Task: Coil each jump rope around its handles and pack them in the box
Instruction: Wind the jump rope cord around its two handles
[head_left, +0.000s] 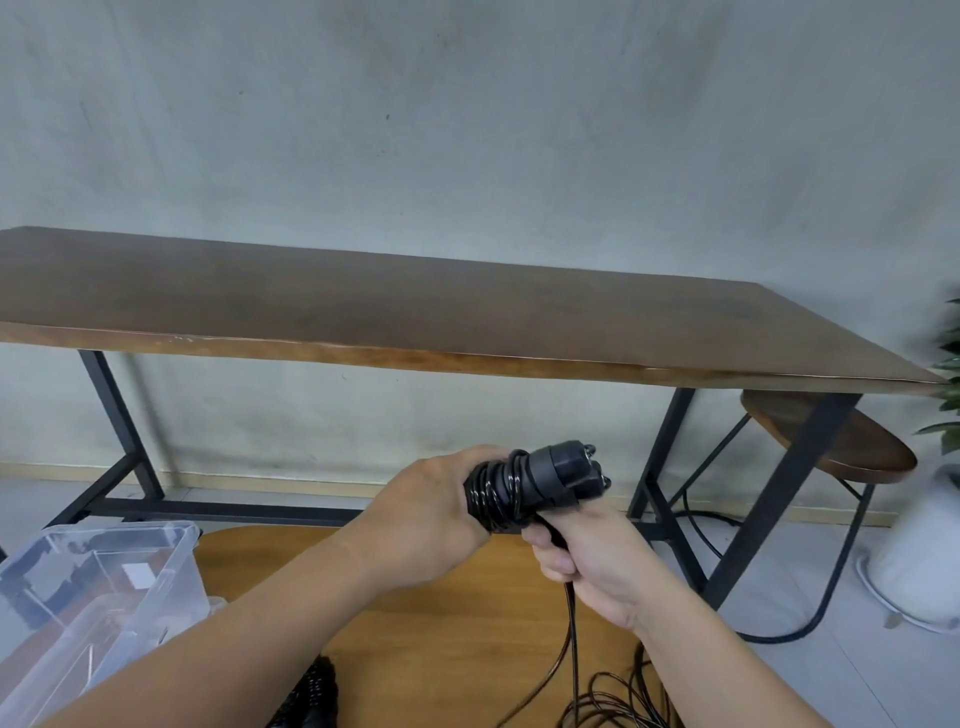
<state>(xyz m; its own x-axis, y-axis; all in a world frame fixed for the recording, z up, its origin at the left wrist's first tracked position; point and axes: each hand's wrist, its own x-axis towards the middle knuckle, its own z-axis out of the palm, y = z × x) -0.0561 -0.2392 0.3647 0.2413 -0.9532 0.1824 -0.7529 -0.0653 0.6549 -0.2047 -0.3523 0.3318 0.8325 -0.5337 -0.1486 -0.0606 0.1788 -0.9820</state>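
My left hand (423, 512) grips the two black jump rope handles (558, 475), held together with their ends pointing right. Several turns of black rope (498, 493) are wound around the handles beside my fingers. My right hand (587, 558) sits just below the handles and grips the loose rope, which hangs down from my fist (571, 634) to a loose tangle of black rope (613, 701) on the low wooden table (441, 623). A clear plastic box (98, 587) stands open at the lower left. Another black handle (311, 696) shows under my left forearm.
A long dark wooden table (415, 317) on black metal legs stands ahead against a grey wall. A round wooden stool (831, 441) is tucked under its right end. A white appliance (919, 561) and a green plant (950, 374) are at the far right.
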